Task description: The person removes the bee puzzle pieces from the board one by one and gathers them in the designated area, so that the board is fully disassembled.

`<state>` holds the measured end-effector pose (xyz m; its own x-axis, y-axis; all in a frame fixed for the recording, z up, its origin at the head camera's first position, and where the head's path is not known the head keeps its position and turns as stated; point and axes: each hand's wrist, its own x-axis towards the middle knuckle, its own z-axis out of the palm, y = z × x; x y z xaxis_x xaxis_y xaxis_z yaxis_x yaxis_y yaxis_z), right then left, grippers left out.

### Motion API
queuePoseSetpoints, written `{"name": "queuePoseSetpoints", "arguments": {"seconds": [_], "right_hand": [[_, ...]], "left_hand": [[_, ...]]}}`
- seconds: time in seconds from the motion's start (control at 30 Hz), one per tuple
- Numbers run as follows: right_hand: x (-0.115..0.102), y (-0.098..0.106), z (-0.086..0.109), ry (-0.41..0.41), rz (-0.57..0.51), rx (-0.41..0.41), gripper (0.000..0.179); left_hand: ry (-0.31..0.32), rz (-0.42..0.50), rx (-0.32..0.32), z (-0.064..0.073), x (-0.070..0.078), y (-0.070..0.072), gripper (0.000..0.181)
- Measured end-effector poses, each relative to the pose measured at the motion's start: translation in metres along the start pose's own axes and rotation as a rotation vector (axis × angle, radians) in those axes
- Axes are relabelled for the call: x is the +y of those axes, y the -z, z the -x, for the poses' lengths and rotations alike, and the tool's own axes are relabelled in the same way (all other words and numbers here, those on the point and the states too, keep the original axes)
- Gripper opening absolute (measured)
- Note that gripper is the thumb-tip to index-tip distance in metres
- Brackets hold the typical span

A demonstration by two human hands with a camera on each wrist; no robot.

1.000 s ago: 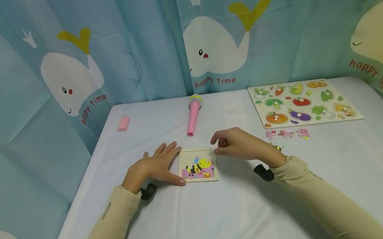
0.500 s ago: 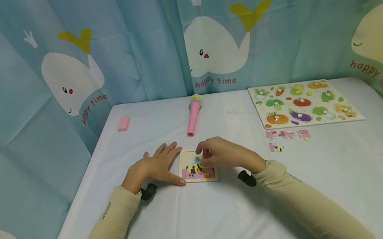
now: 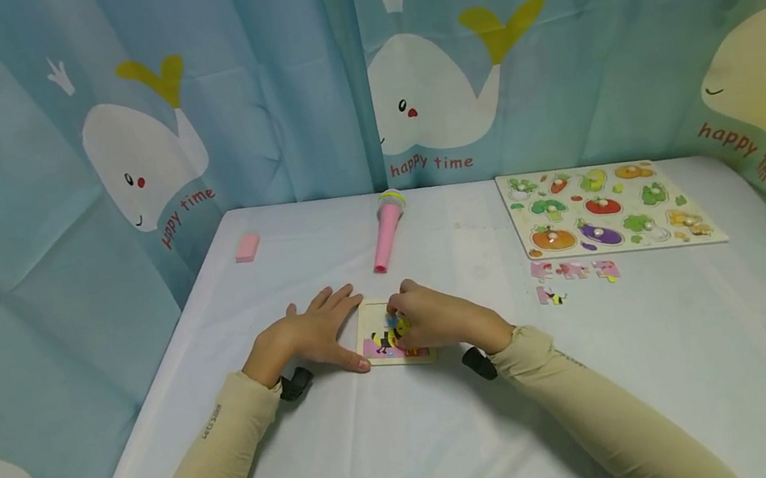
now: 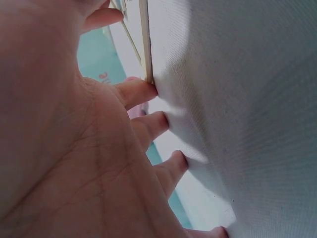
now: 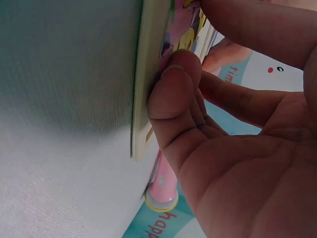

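A small square wooden jigsaw tray with a bee picture lies on the table in the head view. My left hand spreads flat beside it, index fingertip at the far left corner and thumb by the near left corner. Over the tray's right side, my right hand bends its fingers down onto the picture and hides part of it. In the right wrist view, curled fingers lie against the tray's face and rim, and the thumb reaches the bee; I cannot tell whether a piece is pinched.
Several loose pink jigsaw pieces lie to the right, below a vegetable peg board. A pink toy microphone lies behind the tray. At the far left is a pink block. A whale-print curtain hangs behind the table.
My right hand has moved left from beside the tray and come down over its right part, uncovering a loose bee piece on the table. The left hand has stayed in place.
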<state>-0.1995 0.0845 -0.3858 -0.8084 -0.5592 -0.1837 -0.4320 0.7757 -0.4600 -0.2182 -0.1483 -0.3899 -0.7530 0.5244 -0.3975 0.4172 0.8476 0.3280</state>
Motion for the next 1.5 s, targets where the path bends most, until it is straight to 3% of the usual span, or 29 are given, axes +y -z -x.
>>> {"name": "queuePoseSetpoints", "arguments": {"seconds": [0.4,0.73,1.13,1.27,1.5], "right_hand": [[-0.002,0.001,-0.002,-0.009,0.016,-0.005,0.043],[0.005,-0.002,0.001,0.073,-0.065,0.044,0.044],[0.003,-0.003,0.003,0.103,-0.104,0.059,0.027],[0.003,-0.003,0.005,0.150,-0.100,0.083,0.018],[0.009,0.000,0.008,0.217,-0.149,0.172,0.016]], "left_hand": [[0.011,0.002,-0.004,0.001,0.001,0.000,0.118],[0.005,0.002,-0.003,0.001,0.000,0.000,0.118],[0.005,0.003,-0.004,0.000,0.000,0.000,0.118],[0.008,0.007,-0.001,0.000,0.000,-0.001,0.118],[0.003,0.011,-0.004,0.000,0.000,-0.001,0.118]]}}
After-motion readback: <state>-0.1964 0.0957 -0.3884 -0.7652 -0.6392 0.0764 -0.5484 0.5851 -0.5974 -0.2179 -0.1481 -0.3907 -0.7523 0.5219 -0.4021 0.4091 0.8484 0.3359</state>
